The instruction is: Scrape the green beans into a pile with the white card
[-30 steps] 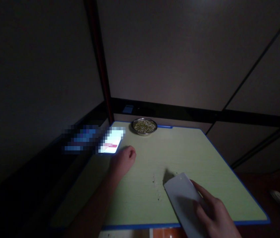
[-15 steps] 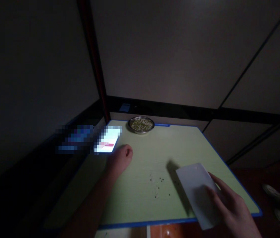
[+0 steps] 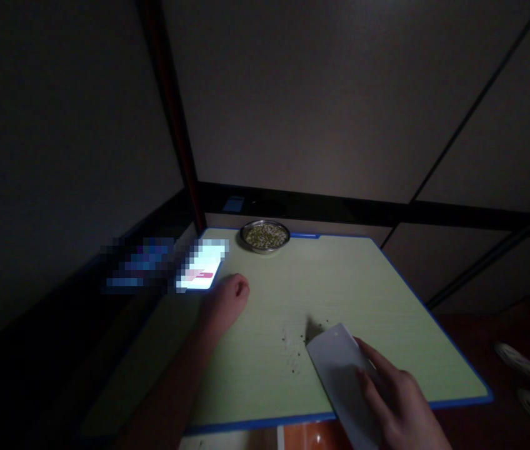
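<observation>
Panel, white, at 5 o'clock: R hand grips its R side, thumb over top, prob. to leave far-L edge free by dark specks. L hand in loose fist, nothing visible inside, by lit phone, 10 o'clock. Bowl at 12, prob. outside arms' way.

Left hand curls into a loose fist, forearm outstretched; right hand grips, thumb opposite fingers.
</observation>
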`<action>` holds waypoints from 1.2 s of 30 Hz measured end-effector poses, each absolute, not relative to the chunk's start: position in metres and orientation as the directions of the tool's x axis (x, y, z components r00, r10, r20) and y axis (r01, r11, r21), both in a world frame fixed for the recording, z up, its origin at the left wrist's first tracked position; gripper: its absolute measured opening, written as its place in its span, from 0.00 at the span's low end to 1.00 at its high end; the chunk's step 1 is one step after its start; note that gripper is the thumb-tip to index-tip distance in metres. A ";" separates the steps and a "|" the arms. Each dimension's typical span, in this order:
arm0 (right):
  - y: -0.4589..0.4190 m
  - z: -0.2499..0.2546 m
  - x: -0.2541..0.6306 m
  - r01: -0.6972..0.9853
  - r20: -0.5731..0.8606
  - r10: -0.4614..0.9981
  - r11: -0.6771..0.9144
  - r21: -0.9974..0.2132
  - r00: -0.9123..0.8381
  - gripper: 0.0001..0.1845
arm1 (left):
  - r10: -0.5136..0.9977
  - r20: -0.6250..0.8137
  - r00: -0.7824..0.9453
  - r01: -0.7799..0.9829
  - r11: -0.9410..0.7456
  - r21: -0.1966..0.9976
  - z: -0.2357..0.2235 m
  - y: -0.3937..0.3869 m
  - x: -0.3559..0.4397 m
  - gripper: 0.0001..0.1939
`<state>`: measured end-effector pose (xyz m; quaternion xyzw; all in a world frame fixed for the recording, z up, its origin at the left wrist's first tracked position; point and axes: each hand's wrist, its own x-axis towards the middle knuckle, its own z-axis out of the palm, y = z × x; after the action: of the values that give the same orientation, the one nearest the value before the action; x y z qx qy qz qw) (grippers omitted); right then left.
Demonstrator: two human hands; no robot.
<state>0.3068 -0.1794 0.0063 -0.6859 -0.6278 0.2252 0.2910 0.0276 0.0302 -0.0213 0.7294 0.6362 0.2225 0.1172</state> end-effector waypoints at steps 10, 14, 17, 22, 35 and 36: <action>-0.184 0.008 0.319 0.736 0.120 0.979 -0.042 -0.675 0.166 0.30 | 0.978 0.188 0.089 0.877 -0.167 0.451 -0.025 0.032 0.026 0.11; -0.185 0.007 0.309 0.761 0.096 0.986 -0.040 -0.648 0.134 0.30 | 0.980 0.176 0.090 0.876 -0.162 0.454 -0.022 0.030 0.027 0.11; -0.179 0.006 0.299 0.766 0.082 0.994 -0.005 -0.643 0.076 0.30 | 0.981 0.175 0.086 0.876 -0.158 0.457 -0.021 0.029 0.027 0.11; -0.160 0.001 0.289 0.786 0.079 0.996 0.016 -0.619 0.043 0.30 | 0.985 0.154 0.079 0.870 -0.144 0.472 -0.019 0.029 0.027 0.10; -0.140 -0.020 0.317 0.735 0.167 0.964 -0.039 -0.676 0.205 0.30 | 0.981 0.170 0.088 0.856 -0.162 0.491 -0.019 0.031 0.025 0.09; -0.140 -0.021 0.321 0.713 0.172 0.960 -0.040 -0.700 0.223 0.30 | 0.982 0.168 0.088 0.854 -0.161 0.495 -0.019 0.031 0.025 0.08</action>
<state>0.3205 -0.1397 -0.0209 -0.6994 -0.5978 0.1763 0.3500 0.0247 0.0311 -0.0190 0.7249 0.6332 0.2348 0.1362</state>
